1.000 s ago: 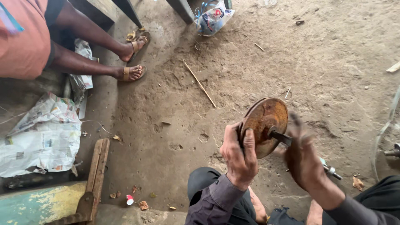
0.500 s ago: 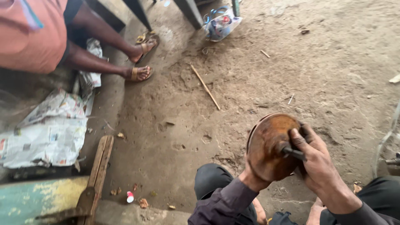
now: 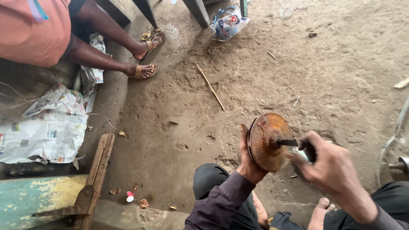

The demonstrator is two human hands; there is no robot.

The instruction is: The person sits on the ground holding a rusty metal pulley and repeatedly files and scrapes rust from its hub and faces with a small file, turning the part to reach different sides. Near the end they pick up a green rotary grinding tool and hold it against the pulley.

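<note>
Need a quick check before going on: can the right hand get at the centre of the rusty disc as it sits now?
Probably yes. The left hand grips the rusty disc by its rim from behind, leaving the face bare, and the right hand already holds a dark tool against the centre.

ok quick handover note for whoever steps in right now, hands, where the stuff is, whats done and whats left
Left hand: grips the rusty round disc by its near edge, holding it upright above the dirt floor.
Right hand: closed around a dark tool whose tip sits at the disc's centre.
Around: a thin stick lies on the floor ahead, newspaper to the left, a seated person's sandalled feet beyond it.
Done: disc is off the ground, tool is on its hub.
Left: the disc face is heavily rusted; nothing has visibly come off it.
</note>
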